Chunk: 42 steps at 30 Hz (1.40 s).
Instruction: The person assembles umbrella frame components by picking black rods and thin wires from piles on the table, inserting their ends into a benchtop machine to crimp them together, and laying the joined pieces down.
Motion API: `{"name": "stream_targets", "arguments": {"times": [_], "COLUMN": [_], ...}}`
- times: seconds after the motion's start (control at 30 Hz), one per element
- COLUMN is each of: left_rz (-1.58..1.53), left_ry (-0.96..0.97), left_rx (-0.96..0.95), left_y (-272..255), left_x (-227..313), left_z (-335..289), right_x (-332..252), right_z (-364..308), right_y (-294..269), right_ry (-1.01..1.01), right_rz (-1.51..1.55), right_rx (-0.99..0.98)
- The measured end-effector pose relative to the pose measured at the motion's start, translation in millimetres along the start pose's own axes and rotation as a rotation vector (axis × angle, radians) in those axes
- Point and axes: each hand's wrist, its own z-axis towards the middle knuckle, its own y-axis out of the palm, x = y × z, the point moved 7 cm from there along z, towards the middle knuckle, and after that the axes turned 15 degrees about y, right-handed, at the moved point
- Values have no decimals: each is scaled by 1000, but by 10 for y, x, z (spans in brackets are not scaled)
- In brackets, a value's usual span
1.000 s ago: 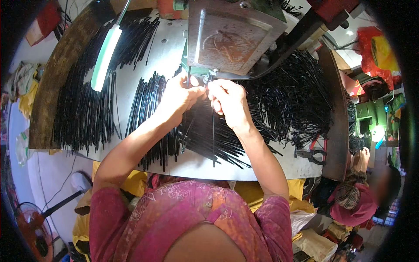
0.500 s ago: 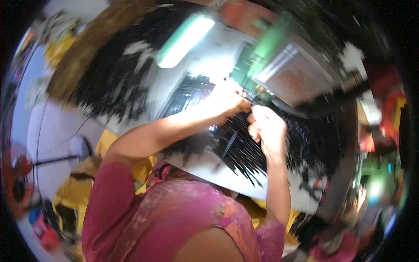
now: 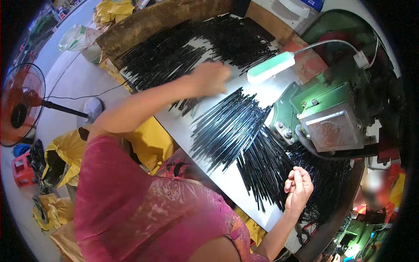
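Observation:
Thin black rods, maybe plastic or metal, lie across a white tabletop [image 3: 227, 180]. A fanned bundle [image 3: 231, 126] spreads under the lamp, and a second bundle [image 3: 264, 168] overlaps it nearer to me. My left hand [image 3: 213, 78], smeared by motion, is above the table between the near bundle and the far rod piles [image 3: 163, 61]; its fingers cannot be made out. Beside the second bundle, at the right, my right hand [image 3: 299, 188] is raised with fingers curled and thumb pressed in, and no rod shows in it. The green machine [image 3: 301, 105] stands just beyond.
A lit lamp [image 3: 271, 67] on a bendy neck hangs over the rods. A brown board [image 3: 144, 28] walls the table's far side. More dark rods [image 3: 325, 170] heap at the right. On the left stand a floor fan [image 3: 22, 105], yellow sacks [image 3: 65, 150] and a red stool [image 3: 22, 170].
My hands were together near the machine, over the rods; now they are apart. The left has gone left toward the far piles, the right nearer to me. The view has turned too.

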Motion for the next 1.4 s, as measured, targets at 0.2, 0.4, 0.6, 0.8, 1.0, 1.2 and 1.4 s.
{"name": "stream_targets", "arguments": {"times": [0.2,0.4,0.6,0.8,1.0,1.2,1.4], "left_rz": [249,366,367,329,231,133,-69], "left_ry": [-157,-345,-423,-395,-225,489,305], "left_rx": [140,299,307,261,485,848,558], "left_y": [233,-24,-37,178,291,182,207], "left_x": [-420,-1062,-1096,-834,-512,-87,552], "left_z": [-368,-574,-704,-698,-1000,-1214,-539], "right_x": [-8,132,226,228,152,111,-125], "right_z": [-65,-305,-503,-675,-704,-480,-522], "right_y": [-22,-319,-562,-575,-383,-177,-156], "right_ry": [-35,-129,-143,-175,-228,-301,-336], "right_rz": [-47,-210,-258,-318,-308,-282,-603], "right_rx": [51,247,365,460,388,267,485]}}
